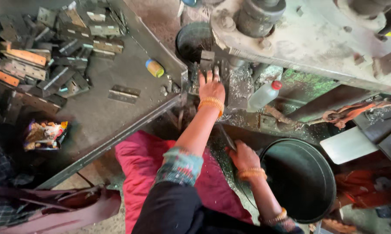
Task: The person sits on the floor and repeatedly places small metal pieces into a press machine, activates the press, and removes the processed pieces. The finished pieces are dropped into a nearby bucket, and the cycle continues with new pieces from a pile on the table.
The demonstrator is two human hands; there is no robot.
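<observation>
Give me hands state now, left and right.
Left hand: open, fingers spread flat on a metal piece at the press.
Right hand: closed around a thin metal tool.

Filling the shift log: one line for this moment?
left hand on metal part at press | right hand beside black tub | hinges piled left

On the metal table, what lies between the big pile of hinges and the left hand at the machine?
In the head view, one lone hinge and a blue-yellow roll lie on the table between the pile and the left hand.
</observation>
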